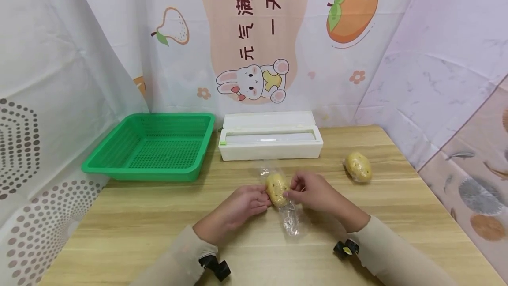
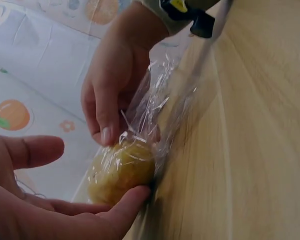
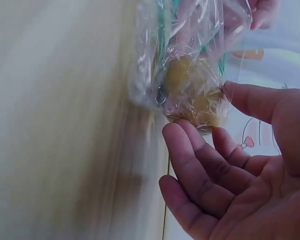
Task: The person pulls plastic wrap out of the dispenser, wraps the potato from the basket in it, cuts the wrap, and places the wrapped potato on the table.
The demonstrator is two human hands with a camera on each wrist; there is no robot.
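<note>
A yellow potato (image 1: 276, 190) lies in clear plastic wrap at mid-table, between both hands. Loose wrap (image 1: 290, 220) sticks out from its near end and more from its far end. My left hand (image 1: 248, 204) lies along the potato's left side, fingers fairly straight and touching it; in the left wrist view the thumb (image 2: 40, 151) stands apart from it. From the right, my right hand (image 1: 313, 191) pinches the wrapped potato, thumb on top and fingers bent. In the right wrist view, thumb and fingertips meet the wrapped potato (image 3: 202, 102) from two sides.
A green plastic basket (image 1: 150, 174) stands at the back left. Beside it, a white wrap dispenser box (image 1: 271, 151) has its lid up and a roll inside. Another wrapped potato (image 1: 358, 167) lies at the right. A printed curtain (image 1: 178, 78) hangs behind the table.
</note>
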